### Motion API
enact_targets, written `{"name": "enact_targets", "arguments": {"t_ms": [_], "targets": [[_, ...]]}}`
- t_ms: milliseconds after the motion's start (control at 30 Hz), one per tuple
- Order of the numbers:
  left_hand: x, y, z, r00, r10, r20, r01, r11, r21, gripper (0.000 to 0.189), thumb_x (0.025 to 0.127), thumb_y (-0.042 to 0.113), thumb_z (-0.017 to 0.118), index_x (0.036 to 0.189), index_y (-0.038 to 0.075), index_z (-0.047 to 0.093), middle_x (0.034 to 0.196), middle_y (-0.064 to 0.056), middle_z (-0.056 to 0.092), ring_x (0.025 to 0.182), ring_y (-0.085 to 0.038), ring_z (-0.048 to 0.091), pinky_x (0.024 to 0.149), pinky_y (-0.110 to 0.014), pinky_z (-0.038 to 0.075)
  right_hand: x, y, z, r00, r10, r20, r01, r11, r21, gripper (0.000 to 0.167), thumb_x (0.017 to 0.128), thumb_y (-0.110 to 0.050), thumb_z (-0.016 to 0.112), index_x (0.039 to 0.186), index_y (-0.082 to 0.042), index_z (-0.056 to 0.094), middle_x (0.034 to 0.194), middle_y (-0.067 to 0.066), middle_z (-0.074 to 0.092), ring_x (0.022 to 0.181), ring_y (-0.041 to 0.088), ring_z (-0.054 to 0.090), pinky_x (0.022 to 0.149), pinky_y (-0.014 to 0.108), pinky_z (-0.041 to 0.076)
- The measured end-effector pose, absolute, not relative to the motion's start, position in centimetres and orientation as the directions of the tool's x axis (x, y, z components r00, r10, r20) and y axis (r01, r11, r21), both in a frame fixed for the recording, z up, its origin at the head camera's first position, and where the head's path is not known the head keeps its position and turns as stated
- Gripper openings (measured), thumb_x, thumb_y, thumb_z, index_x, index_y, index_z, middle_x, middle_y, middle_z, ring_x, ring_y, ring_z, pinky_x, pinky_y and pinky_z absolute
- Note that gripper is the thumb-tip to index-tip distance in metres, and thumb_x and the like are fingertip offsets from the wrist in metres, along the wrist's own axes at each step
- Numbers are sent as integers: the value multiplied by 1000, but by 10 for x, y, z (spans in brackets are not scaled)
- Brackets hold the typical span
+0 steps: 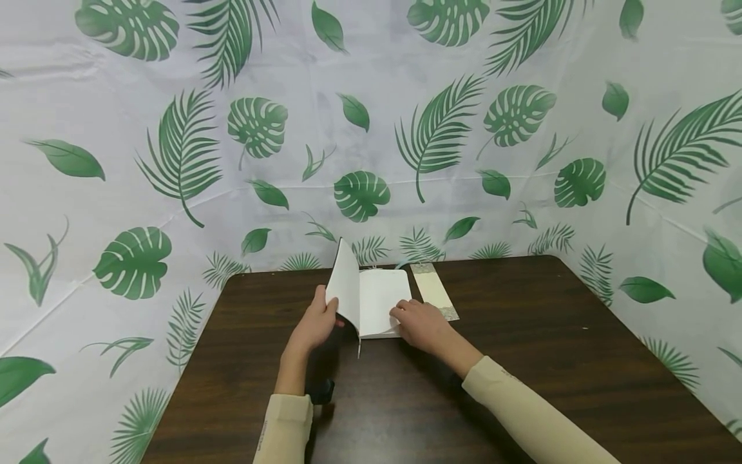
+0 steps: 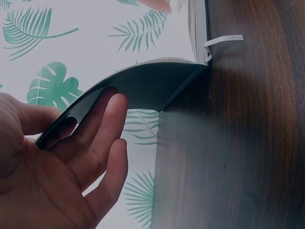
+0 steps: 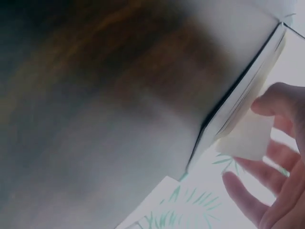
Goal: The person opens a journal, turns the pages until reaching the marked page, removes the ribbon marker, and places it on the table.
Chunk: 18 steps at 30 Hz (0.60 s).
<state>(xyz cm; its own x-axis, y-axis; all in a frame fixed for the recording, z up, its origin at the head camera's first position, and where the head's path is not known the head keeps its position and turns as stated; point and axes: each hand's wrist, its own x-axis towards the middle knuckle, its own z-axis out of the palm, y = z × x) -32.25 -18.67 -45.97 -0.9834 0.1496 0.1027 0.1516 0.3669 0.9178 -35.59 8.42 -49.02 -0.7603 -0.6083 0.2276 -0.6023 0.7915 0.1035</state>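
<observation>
An open notebook [image 1: 384, 298] with blank white pages and a dark cover [image 2: 143, 88] lies toward the table's far edge. Its left side stands raised, gripped by my left hand [image 1: 315, 324] with the thumb on the page side and the fingers behind the cover. At the lower right corner of the pages, my right hand [image 1: 425, 327] holds a page [image 3: 245, 140] between thumb and fingers, the corner lifted from the stack below. A thin white ribbon [image 1: 359, 349] hangs from the bottom of the spine.
Right of the notebook lies a cream paper strip [image 1: 435, 293] with patterned ends, a pale blue ribbon [image 1: 402, 264] near its top. The dark wooden table [image 1: 522, 386] backs onto a white leaf-print cloth [image 1: 313, 129]. A black band [image 1: 321, 391] shows at my left wrist.
</observation>
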Motion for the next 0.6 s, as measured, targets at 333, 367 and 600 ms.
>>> {"name": "enact_targets", "arguments": {"t_ms": [333, 367, 600], "targets": [[-324, -188, -461, -986, 135, 92, 141, 413, 900, 24, 117, 18, 38, 135, 2, 38, 130, -29, 61, 93, -35, 75, 93, -52, 56, -361, 80, -486, -932, -261, 253, -354, 809, -470, 104, 97, -31, 82, 171, -1, 15, 169, 27, 38, 149, 47, 48, 108, 61, 51], [-324, -188, -462, -987, 134, 91, 139, 416, 899, 24, 117, 18, 38, 135, 2, 39, 130, -29, 61, 93, -35, 75, 93, -52, 56, -362, 79, -487, -938, -248, 243, -341, 783, -521, 109, 97, -31, 82, 172, 0, 9, 170, 28, 35, 151, 48, 46, 110, 62, 49], [-323, -187, -463, -986, 134, 97, 144, 409, 901, 24, 116, 18, 39, 134, 2, 39, 127, -28, 62, 96, -43, 74, 92, -52, 56, -361, 63, -491, -957, -281, 76, -228, 563, -795, 111, 102, -37, 72, 171, -2, -7, 169, 26, 41, 147, 47, 53, 108, 59, 53]]}}
